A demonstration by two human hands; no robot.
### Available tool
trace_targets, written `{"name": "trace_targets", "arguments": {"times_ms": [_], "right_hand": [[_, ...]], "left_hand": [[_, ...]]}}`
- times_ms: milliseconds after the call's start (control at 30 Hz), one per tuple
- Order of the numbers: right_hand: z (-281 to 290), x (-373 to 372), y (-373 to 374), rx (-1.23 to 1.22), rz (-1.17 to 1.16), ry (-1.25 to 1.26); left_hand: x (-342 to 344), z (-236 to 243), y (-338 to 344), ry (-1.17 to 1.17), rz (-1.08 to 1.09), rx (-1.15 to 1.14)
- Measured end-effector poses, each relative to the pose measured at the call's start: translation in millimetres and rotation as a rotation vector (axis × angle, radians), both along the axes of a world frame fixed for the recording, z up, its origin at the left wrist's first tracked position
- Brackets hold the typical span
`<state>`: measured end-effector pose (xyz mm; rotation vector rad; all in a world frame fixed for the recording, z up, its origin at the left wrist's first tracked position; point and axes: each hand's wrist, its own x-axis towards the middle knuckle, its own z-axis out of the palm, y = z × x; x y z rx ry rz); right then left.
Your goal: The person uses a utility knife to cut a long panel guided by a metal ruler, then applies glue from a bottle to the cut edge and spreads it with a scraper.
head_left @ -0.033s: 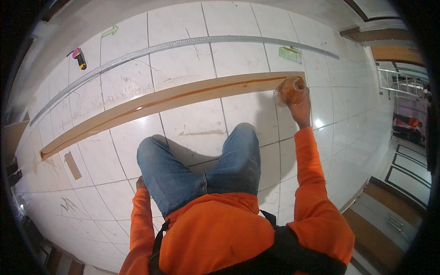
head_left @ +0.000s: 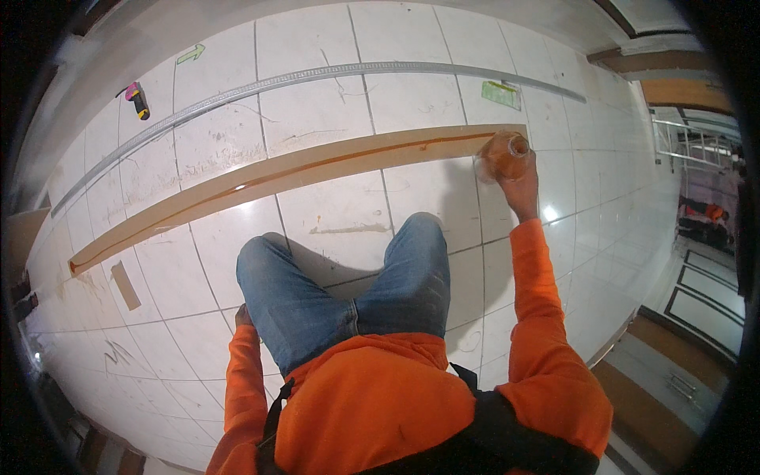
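A long, narrow tan strip (head_left: 332,168) lies slantwise across the tiled floor before my knees. An uneven line of orange-brown liquid (head_left: 317,158) runs along nearly its whole length. At the strip's right end, my right hand (head_left: 521,190) is closed round a clear plastic bottle (head_left: 503,160) with orange-brown contents. The bottle's round end points up toward me, and its lower part is hidden. My left hand (head_left: 243,316) is low beside my left thigh, with its fingers mostly hidden behind the leg.
Beyond the strip lies a long grey metal straightedge (head_left: 317,77). A black, yellow and pink tool (head_left: 138,101) sits at the far left. A green-and-clear flat piece (head_left: 501,95) lies near the straightedge's right part. A short tan offcut (head_left: 125,286) lies at left; cabinets (head_left: 673,372) stand at right.
The bottle and my right hand have shifted very slightly to the right. Everything else looks the same.
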<state>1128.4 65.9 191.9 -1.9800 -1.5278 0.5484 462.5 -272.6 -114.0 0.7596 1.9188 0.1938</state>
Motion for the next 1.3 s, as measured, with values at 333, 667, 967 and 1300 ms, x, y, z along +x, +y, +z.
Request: {"name": "trace_targets", "arguments": {"times_ms": [333,667,967,1300], "right_hand": [[2.5,-97.1,67.6,0.077,0.253,0.333],[-20.4,-394.2,258.3,0.124,0.537,0.539],[-31.4,-608.0,401.1,0.334,0.595,0.599],[-109.1,-639.8,431.8,0.077,0.721,0.354]], "left_hand": [[2.6,-44.8,-11.3,0.351,-0.247,0.061],[-97.3,-3.2,15.0,0.861,0.142,0.189],[-372.3,45.0,64.4,0.987,0.884,0.204],[-432.6,72.6,112.2,0.512,0.817,0.039]]}}
